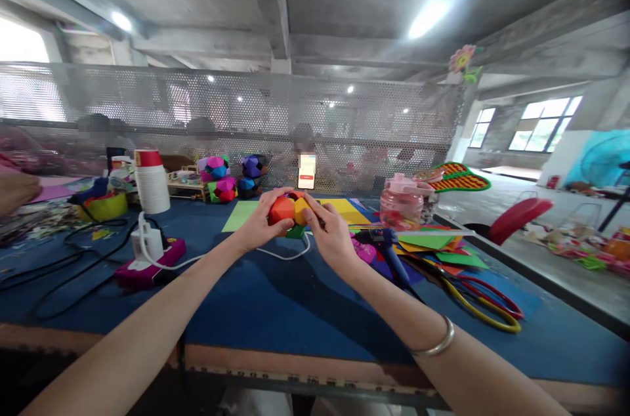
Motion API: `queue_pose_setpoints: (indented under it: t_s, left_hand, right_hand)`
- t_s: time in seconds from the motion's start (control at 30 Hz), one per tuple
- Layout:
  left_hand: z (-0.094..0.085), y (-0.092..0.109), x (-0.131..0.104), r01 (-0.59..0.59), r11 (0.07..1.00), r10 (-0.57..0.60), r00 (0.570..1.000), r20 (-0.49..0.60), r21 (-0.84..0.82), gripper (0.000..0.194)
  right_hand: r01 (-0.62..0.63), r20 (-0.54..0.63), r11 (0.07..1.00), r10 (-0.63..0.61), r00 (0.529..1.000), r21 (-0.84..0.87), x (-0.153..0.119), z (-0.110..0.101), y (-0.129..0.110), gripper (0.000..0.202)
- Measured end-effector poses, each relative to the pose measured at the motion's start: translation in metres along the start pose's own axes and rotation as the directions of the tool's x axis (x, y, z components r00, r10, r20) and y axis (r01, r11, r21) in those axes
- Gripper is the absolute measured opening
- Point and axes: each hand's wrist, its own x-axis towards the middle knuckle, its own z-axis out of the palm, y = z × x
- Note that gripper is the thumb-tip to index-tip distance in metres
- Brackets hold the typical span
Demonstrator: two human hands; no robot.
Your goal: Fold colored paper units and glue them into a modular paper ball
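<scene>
Between my two hands, above the blue table, is a many-sided paper ball [282, 208] with orange, yellow and green faces. My left hand [259, 222] grips it from the left, thumb along its near side. My right hand [331, 227] holds the yellow side, fingers bent and pressed against it. Fingers cover parts of the ball, so its far side is hidden. Sheets of light green paper [235, 215] and yellow paper [347, 210] lie behind my hands. A blue glue gun [391, 252] rests right of my right hand.
Scissors [485, 301] and coloured sheets [443, 250] lie at right, near a pink jar [401, 203]. Left are a purple power strip [150, 264] with cables, stacked paper cups [152, 183] and finished paper balls [224, 187]. A phone [306, 172] stands upright behind; another person's hand [20, 187] shows far left.
</scene>
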Motion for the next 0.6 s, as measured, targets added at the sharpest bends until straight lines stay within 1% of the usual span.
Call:
queue_pose_setpoints:
  t_s: [0.2, 0.37, 0.43, 0.5, 0.57, 0.6]
  left_hand:
    - [0.003, 0.000, 0.000, -0.011, 1.000, 0.011, 1.000, -0.004, -0.009, 0.061]
    - [0.004, 0.001, 0.000, 0.002, 0.999, -0.003, 1.000, -0.011, -0.041, 0.062]
    - [0.003, 0.003, 0.000, 0.056, 0.992, -0.056, 0.998, 0.007, -0.114, 0.063]
    - [0.001, 0.005, 0.001, 0.152, 0.958, -0.144, 0.988, 0.050, -0.242, 0.066]
    - [-0.002, 0.006, 0.001, 0.252, 0.886, -0.230, 0.968, 0.103, -0.389, 0.070]
    - [-0.004, 0.007, 0.001, 0.288, 0.840, -0.261, 0.957, 0.123, -0.459, 0.072]
  right_hand:
    - [0.023, 0.001, 1.000, -0.023, 1.000, 0.004, -0.002, 0.001, -0.002, 0.043]
    - [0.015, -0.003, 1.000, -0.015, 1.000, -0.001, -0.002, 0.002, -0.001, 0.043]
    - [0.013, 0.019, 1.000, -0.013, 1.000, -0.021, -0.002, 0.001, -0.003, 0.044]
    - [0.011, 0.060, 0.999, -0.008, 0.998, -0.049, -0.002, -0.002, -0.007, 0.046]
    - [0.016, 0.055, 0.998, -0.012, 0.998, -0.068, 0.000, -0.007, -0.010, 0.048]
    - [0.019, 0.018, 0.998, -0.018, 1.000, -0.068, 0.002, -0.009, -0.011, 0.049]
